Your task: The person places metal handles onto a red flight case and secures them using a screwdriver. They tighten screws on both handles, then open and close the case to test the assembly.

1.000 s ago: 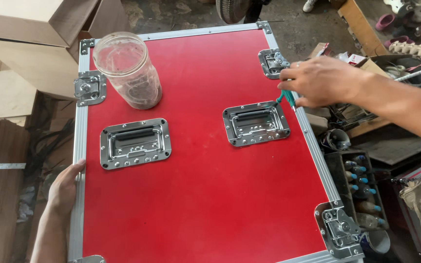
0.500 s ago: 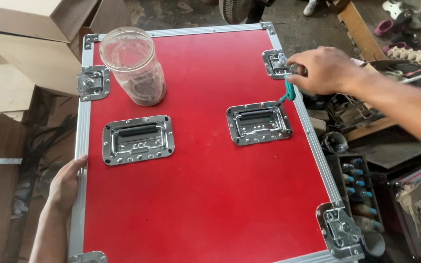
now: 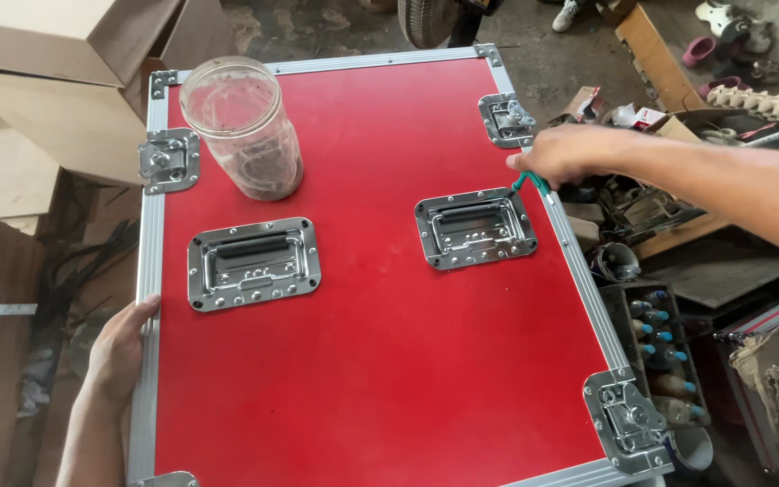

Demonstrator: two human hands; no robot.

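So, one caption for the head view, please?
Right hand holds green-handled tool at red flight case; left hand grips its edge.

A large red flight case (image 3: 380, 361) is seen lying flat, its panel edged in aluminium trim. Two recessed metal handles are set into the panel, one (image 3: 254, 263) at 9 o'clock of centre and one (image 3: 474, 228) at 2 o'clock. Butterfly latches are fitted along the edges: one (image 3: 169, 160) at 10 o'clock, one (image 3: 508, 119) at 1 o'clock, one (image 3: 628, 420) at 5 o'clock. A thin green-handled tool (image 3: 530, 183) is held just above the right trim at 2 o'clock, beside the right-hand handle, its tip hidden. The left trim at 8 o'clock is gripped.
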